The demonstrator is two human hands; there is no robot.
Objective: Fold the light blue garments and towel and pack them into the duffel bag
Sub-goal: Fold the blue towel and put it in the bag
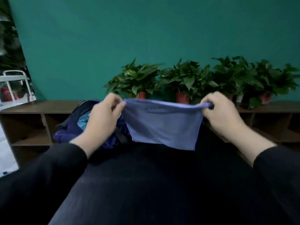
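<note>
Head view: left hand (103, 114) and right hand (222, 114) each grip the raised garment's (164, 124) top corners

I seem to be in a home-like room: potted plants (186, 78) line a low wooden shelf (40, 108) against a teal wall (113, 38).

Teal wall (97, 38), row of potted plants (186, 80) on dark wooden shelf (40, 107), white metal frame (14, 78) at left

Matt cloth garment (164, 125), dark wood shelf (40, 107), glossy plant leaves (138, 78)
</note>
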